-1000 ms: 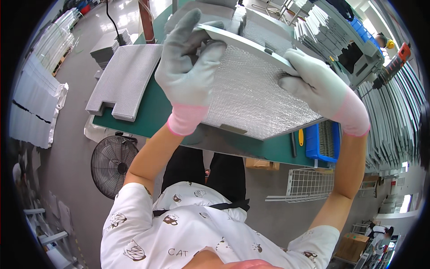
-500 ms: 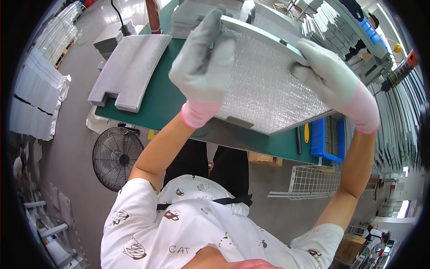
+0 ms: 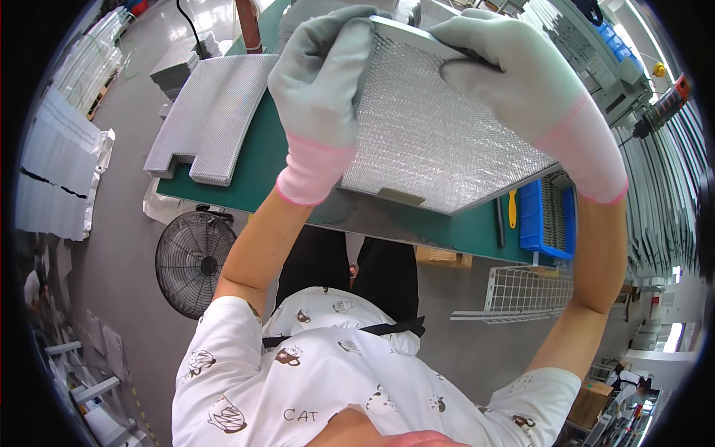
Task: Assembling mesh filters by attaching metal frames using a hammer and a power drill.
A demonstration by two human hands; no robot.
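Observation:
A framed silver mesh filter panel (image 3: pixel 439 127) is tilted up over the green workbench (image 3: pixel 257 141), its lower edge nearest me. My gloved left hand (image 3: pixel 320 82) is closed on its upper left corner, the fingers curled over the frame. Along the top edge my gloved right hand (image 3: pixel 514 74) grips the pale frame, thumb on the mesh face and fingers over the far side. A small greyish tab (image 3: pixel 401 197) sits on the panel's lower edge. What lies behind the panel is mostly hidden.
A stack of notched mesh sheets (image 3: pixel 216 112) lies on the bench's left. At its right are a blue bin (image 3: pixel 530 216), a yellow-handled tool (image 3: pixel 512 209) and a dark rod (image 3: pixel 500 223). A power screwdriver (image 3: pixel 663 108) hangs at right; a black fan (image 3: pixel 195 264) stands below left.
My right hand has slid left along the top edge, closer to my left hand. My left hand has shifted slightly left, still gripping the corner.

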